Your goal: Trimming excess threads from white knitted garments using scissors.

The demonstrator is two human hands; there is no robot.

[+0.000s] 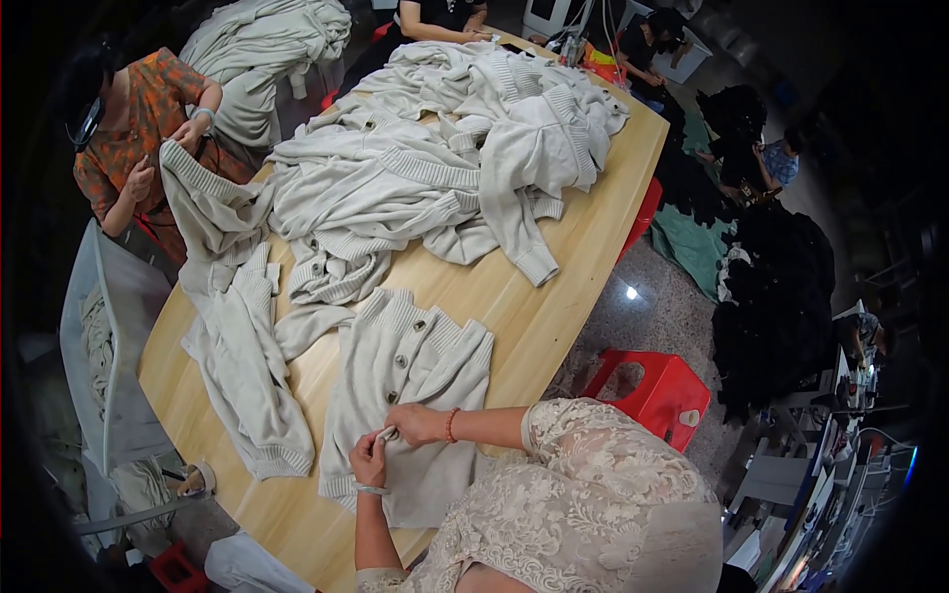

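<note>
At the near end of a pale wooden table [524, 316], a person in a lace top [583, 474] bends over a cream cardigan [445, 361] lying on the tabletop, its buttons [401, 362] facing up. The left hand [368, 461] and right hand [421, 425] meet just on the wearer's side of that row, thumbs and fingers drawn narrow on a small pinch of the knit; whether it takes in a button or a loose end is too small to tell from here. Handling it well would seem to call for a light touch: one hand steadying the fabric close to the spot, the other working with the fingertips alone, so the soft knit neither stretches nor puckers. Letting the table carry the garment's weight should help. A second pale garment [242, 385] lies toward the table's left edge, beyond which a co-worker in orange [138, 109] stands, hands raised. A heap of similar knitwear [395, 158] covers the table's far end.
</note>
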